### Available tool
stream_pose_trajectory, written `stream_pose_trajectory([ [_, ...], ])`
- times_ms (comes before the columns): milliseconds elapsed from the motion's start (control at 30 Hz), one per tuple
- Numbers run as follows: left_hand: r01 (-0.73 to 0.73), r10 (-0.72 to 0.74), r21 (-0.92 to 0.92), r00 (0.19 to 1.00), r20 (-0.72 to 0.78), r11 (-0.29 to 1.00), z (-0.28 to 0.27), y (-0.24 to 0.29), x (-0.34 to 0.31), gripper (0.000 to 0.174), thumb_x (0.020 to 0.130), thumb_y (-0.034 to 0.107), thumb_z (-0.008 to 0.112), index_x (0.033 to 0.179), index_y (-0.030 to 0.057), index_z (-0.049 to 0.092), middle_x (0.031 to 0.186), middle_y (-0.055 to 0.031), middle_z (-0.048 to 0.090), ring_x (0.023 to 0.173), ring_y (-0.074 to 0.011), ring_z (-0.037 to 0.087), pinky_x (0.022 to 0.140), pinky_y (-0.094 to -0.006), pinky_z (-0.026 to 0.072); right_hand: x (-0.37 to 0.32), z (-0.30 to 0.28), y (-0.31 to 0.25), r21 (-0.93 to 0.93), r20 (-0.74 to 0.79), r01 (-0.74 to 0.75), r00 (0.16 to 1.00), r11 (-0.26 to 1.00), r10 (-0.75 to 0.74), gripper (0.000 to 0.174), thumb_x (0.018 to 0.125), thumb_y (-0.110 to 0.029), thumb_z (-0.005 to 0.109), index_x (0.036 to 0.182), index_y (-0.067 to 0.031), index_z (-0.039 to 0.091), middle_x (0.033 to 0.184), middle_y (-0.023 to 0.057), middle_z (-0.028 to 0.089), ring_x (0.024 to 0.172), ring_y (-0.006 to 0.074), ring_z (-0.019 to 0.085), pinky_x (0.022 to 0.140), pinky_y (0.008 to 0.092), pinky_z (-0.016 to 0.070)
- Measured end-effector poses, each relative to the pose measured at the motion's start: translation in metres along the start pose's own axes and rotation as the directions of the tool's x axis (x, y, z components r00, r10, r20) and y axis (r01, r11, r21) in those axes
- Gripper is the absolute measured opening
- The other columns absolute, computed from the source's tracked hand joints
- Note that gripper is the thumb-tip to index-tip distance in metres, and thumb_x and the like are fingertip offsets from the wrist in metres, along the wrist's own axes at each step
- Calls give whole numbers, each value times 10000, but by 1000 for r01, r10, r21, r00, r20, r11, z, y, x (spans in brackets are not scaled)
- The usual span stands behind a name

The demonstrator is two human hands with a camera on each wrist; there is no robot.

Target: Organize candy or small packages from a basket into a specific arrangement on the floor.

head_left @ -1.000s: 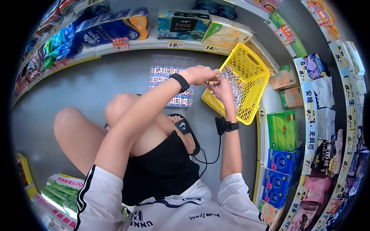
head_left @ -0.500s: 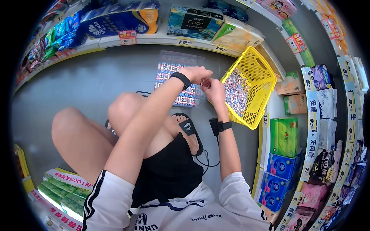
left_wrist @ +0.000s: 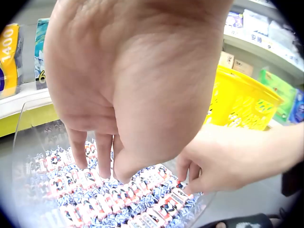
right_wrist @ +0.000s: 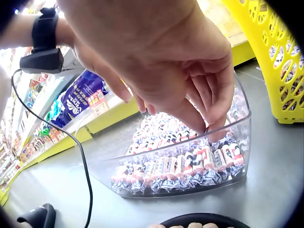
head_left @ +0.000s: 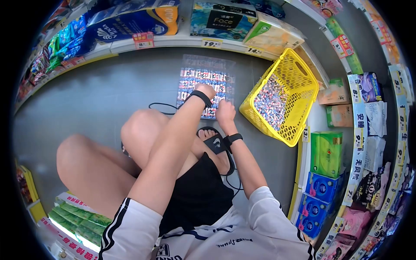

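A clear box [head_left: 229,71] on the floor holds rows of candies [left_wrist: 102,204] in white, blue and red wrappers. Over its middle, my left hand [head_left: 206,90] points its fairly straight fingers [left_wrist: 103,154] down onto the rows; its fingertips touch or nearly touch the wrappers. At the box's near right corner, my right hand [head_left: 225,113] reaches over the wall, and its thumb and finger pinch a wrapped candy [right_wrist: 218,135], partly hidden by them. To the right stands a yellow basket [head_left: 299,97], tilted in view, with many loose candies [head_left: 271,102] inside.
Shelves with tissue packs [head_left: 225,21] line the back, and more packs [head_left: 326,154] stand along the right. A sandalled foot [head_left: 216,145] is just below the box. A black cable [right_wrist: 78,142] hangs from the left wrist's device.
Both hands, close together between box and basket before, have moved left and down to the box and come apart. The right hand has left the basket's side.
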State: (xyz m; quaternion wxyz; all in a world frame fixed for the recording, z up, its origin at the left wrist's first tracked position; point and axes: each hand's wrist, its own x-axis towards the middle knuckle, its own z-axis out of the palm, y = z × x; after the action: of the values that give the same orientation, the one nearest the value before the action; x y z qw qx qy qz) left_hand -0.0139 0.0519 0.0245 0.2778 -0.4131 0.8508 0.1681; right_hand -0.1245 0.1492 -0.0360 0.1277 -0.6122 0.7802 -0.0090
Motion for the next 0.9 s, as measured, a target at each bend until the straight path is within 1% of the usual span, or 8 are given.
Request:
stream_pose_trajectory([
  [67,-49,47,-9,992,-120,999,7,-2,1,234,931,78,627,1120,40,759,1196,-185,731,1073,-332,733,825,-456,610,1,12,2,-36,19,-6,1000,999,6,139,880,-78,653,988,-49,736,994,213,728,956,394,731,805,499,606],
  [200,-50,52,22,992,-114,999,10,-2,3,235,929,93,635,1122,60,764,1210,-167,730,1087,-331,728,837,-451,606,5,24,-2,-121,35,54,998,991,-50,129,909,-95,641,980,-66,744,990,178,739,926,339,753,761,450,622],
  [267,-14,16,-36,997,70,999,12,0,8,338,990,200,613,1310,137,699,1376,-69,668,1267,-282,642,985,-486,538,5,27,-4,-155,23,65,998,986,-62,129,919,-108,637,970,-71,749,984,170,744,916,327,759,749,438,624],
  [367,-54,54,-10,998,-7,998,34,-2,11,275,946,147,643,1203,112,735,1272,-101,711,1181,-294,682,931,-464,564,2,25,-5,-166,71,53,997,985,-42,140,931,-131,634,986,-91,756,1028,159,752,932,304,764,745,417,625],
  [400,-83,85,24,992,-94,996,39,-3,10,218,912,109,655,1096,85,770,1187,-133,742,1091,-315,725,861,-441,598,3,26,-6,-135,93,30,996,990,-18,127,901,-110,653,979,-74,746,1035,179,743,940,334,757,759,437,623],
  [533,-78,89,91,989,-120,993,51,-5,13,218,912,143,661,1092,85,769,1135,-155,752,1055,-331,733,863,-447,596,4,30,-8,-102,88,5,996,995,4,122,885,-109,668,974,-62,737,1043,191,736,934,367,753,759,458,623],
  [733,-134,131,33,989,73,990,51,2,19,316,912,301,697,1145,100,767,1178,-160,740,1085,-330,718,907,-463,572,-6,25,-9,-41,107,-24,994,999,28,135,887,-108,667,985,-55,744,1015,197,743,954,396,744,782,479,622],
  [900,-115,112,48,992,53,992,50,8,11,318,902,305,709,1148,112,769,1157,-160,746,1077,-326,719,912,-439,570,-9,20,-10,3,150,-22,988,1000,21,138,880,-105,668,970,-42,752,1036,219,741,975,417,733,806,498,615],
])
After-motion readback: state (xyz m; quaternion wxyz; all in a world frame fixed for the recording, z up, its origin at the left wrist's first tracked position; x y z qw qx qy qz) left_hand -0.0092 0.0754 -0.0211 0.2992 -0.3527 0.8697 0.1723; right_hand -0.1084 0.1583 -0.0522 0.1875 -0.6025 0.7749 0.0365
